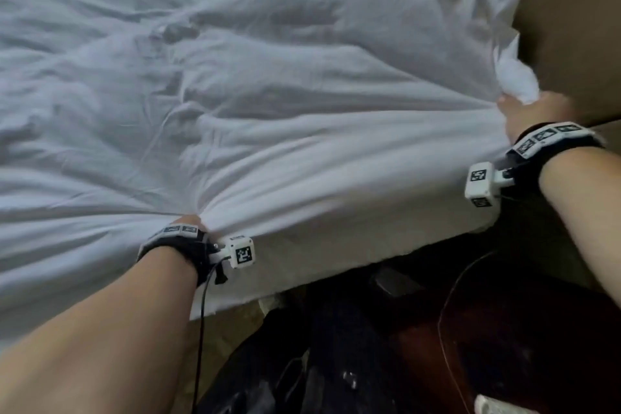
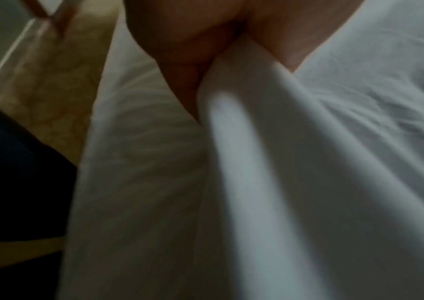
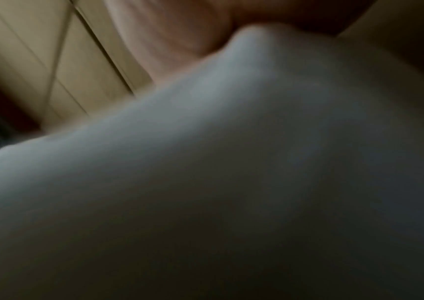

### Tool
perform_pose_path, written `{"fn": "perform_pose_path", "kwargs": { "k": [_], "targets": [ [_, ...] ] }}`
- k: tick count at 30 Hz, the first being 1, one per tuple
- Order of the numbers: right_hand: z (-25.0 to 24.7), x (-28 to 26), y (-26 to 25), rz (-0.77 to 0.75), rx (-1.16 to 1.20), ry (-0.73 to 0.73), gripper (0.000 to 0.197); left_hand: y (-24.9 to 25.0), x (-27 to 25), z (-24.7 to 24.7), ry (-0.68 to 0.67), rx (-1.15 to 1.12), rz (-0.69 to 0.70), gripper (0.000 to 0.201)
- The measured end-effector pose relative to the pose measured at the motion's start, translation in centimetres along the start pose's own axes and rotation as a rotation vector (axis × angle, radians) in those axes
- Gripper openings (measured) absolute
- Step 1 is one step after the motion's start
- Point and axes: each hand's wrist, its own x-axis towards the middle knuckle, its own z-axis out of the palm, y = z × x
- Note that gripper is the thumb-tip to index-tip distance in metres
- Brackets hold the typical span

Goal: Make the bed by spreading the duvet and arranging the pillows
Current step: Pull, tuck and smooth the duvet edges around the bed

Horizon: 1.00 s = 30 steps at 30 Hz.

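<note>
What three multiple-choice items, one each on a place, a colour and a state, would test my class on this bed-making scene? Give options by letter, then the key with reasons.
1. Where does the right hand grip the duvet?
A. at its edge on the right side of the bed
B. in the middle of the bed
C. nowhere

2. What colour is the duvet?
A. dark blue
B. white
C. red

3. How does the cloth lie around the left hand?
A. perfectly flat
B. rolled into a tube
C. bunched, with creases fanning out from the grip

Key: 1 A, the head view shows the hand closed on a gathered edge at the bed's right side. 2 B, the cover is white in all three views. 3 C, folds run out from the fist, and the left wrist view shows a fold of cloth coming out of the hand.
</note>
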Motion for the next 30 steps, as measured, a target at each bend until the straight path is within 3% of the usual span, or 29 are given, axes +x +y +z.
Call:
{"fn": "perform_pose_path", "kwargs": {
  "k": [2,5,6,8,10,11,14,18,20,25,30],
  "targets": [
    [-2.3,1.8,0.6,-0.037,-0.008,0.089,0.045,0.5,-1.5,0.4,-0.043,-0.008,0.023,0.039],
    [-1.9,2.0,1.0,-0.026,-0.076,0.131,0.039,-0.1,-2.9,2.9,-0.089,-0.065,0.072,0.042],
    [-1.2,1.8,1.1,-0.008,-0.097,0.145,0.04,-0.2,-3.3,3.1,-0.12,-0.151,0.003,0.043],
    [-0.1,0.3,0.6,0.084,-0.149,0.188,0.046,-0.6,-3.3,1.9,-0.164,-0.378,-0.132,0.054],
    [1.0,-1.5,-1.5,0.073,-0.174,0.227,0.048,0.9,-3.2,-0.9,-0.016,-0.275,-0.087,0.077],
    [1.6,-2.2,-3.3,0.0,-0.153,0.219,0.051,2.3,-3.6,-2.7,0.102,-0.18,-0.039,0.081],
    [4.1,-3.7,-10.0,-0.336,-0.228,0.13,0.069,8.3,-4.3,-7.1,0.4,-0.034,0.234,0.065],
    [8.7,-6.8,-19.6,-0.755,-0.349,0.024,0.07,15.6,-4.9,-8.6,0.472,0.022,0.393,0.081],
    [10.9,-7.4,-22.4,-0.883,-0.411,-0.036,0.07,18.5,-5.2,-8.2,0.474,0.098,0.424,0.082],
    [13.1,-1.0,-22.9,-0.807,-0.483,-0.122,0.072,23.9,-4.2,-6.8,0.43,0.046,0.49,0.076],
    [10.1,10.2,-17.7,-0.615,-0.53,-0.087,0.076,28.3,-2.2,-5.7,0.389,0.074,0.464,0.076]
  ]
}}
